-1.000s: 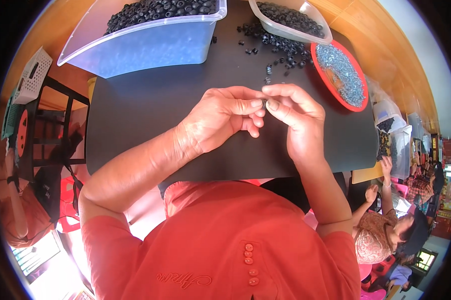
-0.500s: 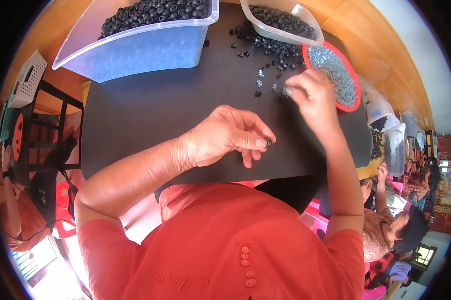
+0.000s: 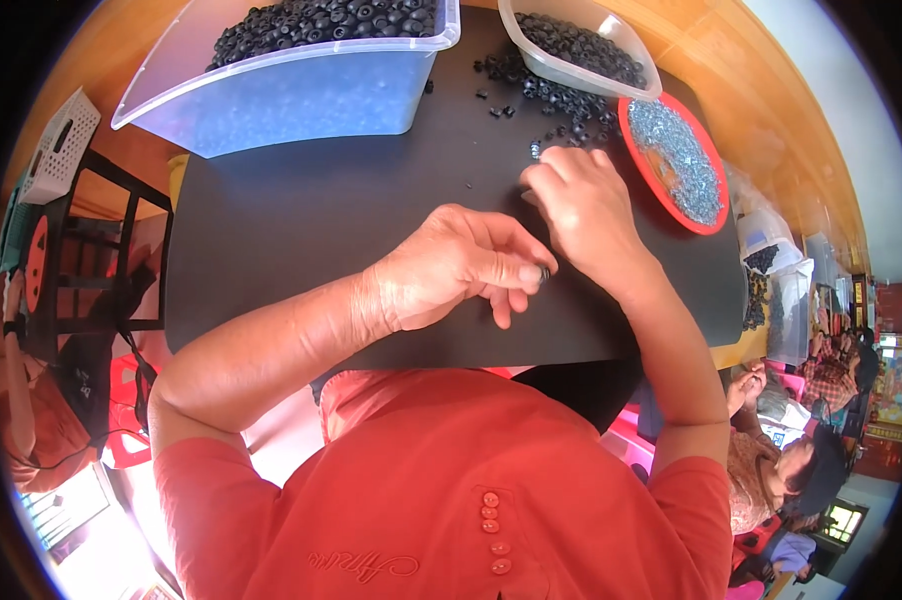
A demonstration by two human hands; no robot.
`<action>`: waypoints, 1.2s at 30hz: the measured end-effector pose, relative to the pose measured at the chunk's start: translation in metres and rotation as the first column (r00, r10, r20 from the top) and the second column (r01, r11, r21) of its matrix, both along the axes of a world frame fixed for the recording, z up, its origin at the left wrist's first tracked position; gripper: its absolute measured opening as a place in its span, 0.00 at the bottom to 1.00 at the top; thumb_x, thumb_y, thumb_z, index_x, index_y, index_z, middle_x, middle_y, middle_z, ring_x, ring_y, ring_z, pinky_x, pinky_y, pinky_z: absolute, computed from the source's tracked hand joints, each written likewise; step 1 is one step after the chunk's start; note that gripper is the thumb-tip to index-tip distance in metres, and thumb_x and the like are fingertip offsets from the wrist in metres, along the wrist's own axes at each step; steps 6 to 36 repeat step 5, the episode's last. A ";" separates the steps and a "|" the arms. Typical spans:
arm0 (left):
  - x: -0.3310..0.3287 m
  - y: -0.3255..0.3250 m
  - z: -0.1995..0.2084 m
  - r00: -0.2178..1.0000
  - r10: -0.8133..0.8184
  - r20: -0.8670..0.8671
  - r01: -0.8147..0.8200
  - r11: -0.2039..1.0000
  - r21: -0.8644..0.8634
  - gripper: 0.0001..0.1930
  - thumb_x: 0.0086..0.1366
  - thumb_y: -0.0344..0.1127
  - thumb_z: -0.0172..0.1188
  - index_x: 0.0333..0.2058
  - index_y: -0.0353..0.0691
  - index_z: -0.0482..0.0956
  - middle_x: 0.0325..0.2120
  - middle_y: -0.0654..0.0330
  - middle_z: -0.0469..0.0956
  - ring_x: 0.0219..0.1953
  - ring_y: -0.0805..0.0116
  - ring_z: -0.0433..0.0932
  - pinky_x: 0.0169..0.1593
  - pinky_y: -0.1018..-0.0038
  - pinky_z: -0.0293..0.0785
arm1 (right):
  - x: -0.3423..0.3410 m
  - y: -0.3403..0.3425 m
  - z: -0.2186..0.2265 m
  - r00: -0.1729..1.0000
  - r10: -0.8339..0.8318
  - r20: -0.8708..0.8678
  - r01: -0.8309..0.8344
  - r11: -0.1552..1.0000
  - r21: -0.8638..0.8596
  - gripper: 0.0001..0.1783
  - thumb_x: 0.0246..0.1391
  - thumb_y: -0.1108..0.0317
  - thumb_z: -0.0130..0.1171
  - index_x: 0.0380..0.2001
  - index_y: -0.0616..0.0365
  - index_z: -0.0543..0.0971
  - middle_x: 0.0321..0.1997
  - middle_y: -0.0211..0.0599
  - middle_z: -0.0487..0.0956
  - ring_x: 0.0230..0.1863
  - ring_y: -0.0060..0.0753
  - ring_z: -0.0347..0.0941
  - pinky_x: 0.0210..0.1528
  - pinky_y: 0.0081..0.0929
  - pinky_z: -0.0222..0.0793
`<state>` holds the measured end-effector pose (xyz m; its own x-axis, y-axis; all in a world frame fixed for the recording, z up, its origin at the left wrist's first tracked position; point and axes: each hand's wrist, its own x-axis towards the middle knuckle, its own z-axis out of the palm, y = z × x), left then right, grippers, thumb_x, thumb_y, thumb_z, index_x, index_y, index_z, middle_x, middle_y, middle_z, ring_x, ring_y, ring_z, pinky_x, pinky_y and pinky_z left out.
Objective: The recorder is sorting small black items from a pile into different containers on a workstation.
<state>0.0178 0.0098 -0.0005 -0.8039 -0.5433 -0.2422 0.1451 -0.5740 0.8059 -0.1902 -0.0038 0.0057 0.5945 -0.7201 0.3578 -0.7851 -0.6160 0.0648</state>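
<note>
My left hand [image 3: 461,265] hovers over the front middle of the dark table [image 3: 301,220], pinching a small round black part [image 3: 544,273] between thumb and fingertip. To its right and farther off, my right hand [image 3: 581,205] is curled palm down over the tabletop. Its fingertips are pressed together and mostly hidden, so what they hold cannot be made out. A small shiny metal piece [image 3: 535,150] lies just beyond those fingers. Loose black parts [image 3: 561,98] are scattered behind the right hand. Beside them, a red round tray [image 3: 713,222] holds many small silvery pieces.
A big translucent bin [image 3: 321,110] of black parts stands at the far left of the table. A smaller clear tub [image 3: 611,90] of similar parts sits at the back right. A white perforated basket [image 3: 66,150] is at the left. Other people sit off to the right.
My right hand has moved left and nearer from beside the red tray, now covering where some shiny pieces lay. The left hand keeps its pinch on the black part, nearly still.
</note>
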 end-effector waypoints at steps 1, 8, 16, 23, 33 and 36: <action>0.001 -0.002 -0.001 0.997 0.065 -0.030 -0.064 0.997 0.037 0.12 0.62 0.28 0.65 0.42 0.26 0.79 0.30 0.55 0.79 0.31 0.67 0.80 0.32 0.71 0.80 | 0.000 0.002 0.002 1.000 0.002 0.002 -0.002 1.000 -0.002 0.10 0.46 0.75 0.65 0.34 0.58 0.78 0.34 0.33 0.74 0.38 0.33 0.73 0.41 0.31 0.65; 0.006 -0.008 -0.003 0.966 0.242 -0.094 -0.235 0.969 0.082 0.14 0.62 0.30 0.66 0.43 0.26 0.78 0.31 0.54 0.79 0.32 0.66 0.80 0.36 0.72 0.81 | -0.005 0.013 0.022 0.600 -0.189 0.778 -0.298 0.849 0.436 0.06 0.58 0.77 0.58 0.39 0.61 0.77 0.38 0.33 0.75 0.41 0.27 0.73 0.47 0.24 0.68; 0.006 -0.008 -0.003 0.966 0.242 -0.094 -0.235 0.969 0.082 0.14 0.62 0.30 0.66 0.43 0.26 0.78 0.31 0.54 0.79 0.32 0.66 0.80 0.36 0.72 0.81 | -0.005 0.013 0.022 0.600 -0.189 0.778 -0.298 0.849 0.436 0.06 0.58 0.77 0.58 0.39 0.61 0.77 0.38 0.33 0.75 0.41 0.27 0.73 0.47 0.24 0.68; 0.006 -0.008 -0.003 0.966 0.242 -0.094 -0.235 0.969 0.082 0.14 0.62 0.30 0.66 0.43 0.26 0.78 0.31 0.54 0.79 0.32 0.66 0.80 0.36 0.72 0.81 | -0.005 0.013 0.022 0.600 -0.189 0.778 -0.298 0.849 0.436 0.06 0.58 0.77 0.58 0.39 0.61 0.77 0.38 0.33 0.75 0.41 0.27 0.73 0.47 0.24 0.68; 0.006 -0.008 -0.003 0.966 0.242 -0.094 -0.235 0.969 0.082 0.14 0.62 0.30 0.66 0.43 0.26 0.78 0.31 0.54 0.79 0.32 0.66 0.80 0.36 0.72 0.81 | -0.005 0.013 0.022 0.600 -0.189 0.778 -0.298 0.849 0.436 0.06 0.58 0.77 0.58 0.39 0.61 0.77 0.38 0.33 0.75 0.41 0.27 0.73 0.47 0.24 0.68; 0.006 -0.008 -0.003 0.966 0.242 -0.094 -0.235 0.969 0.082 0.14 0.62 0.30 0.66 0.43 0.26 0.78 0.31 0.54 0.79 0.32 0.66 0.80 0.36 0.72 0.81 | -0.005 0.013 0.022 0.600 -0.189 0.778 -0.298 0.849 0.436 0.06 0.58 0.77 0.58 0.39 0.61 0.77 0.38 0.33 0.75 0.41 0.27 0.73 0.47 0.24 0.68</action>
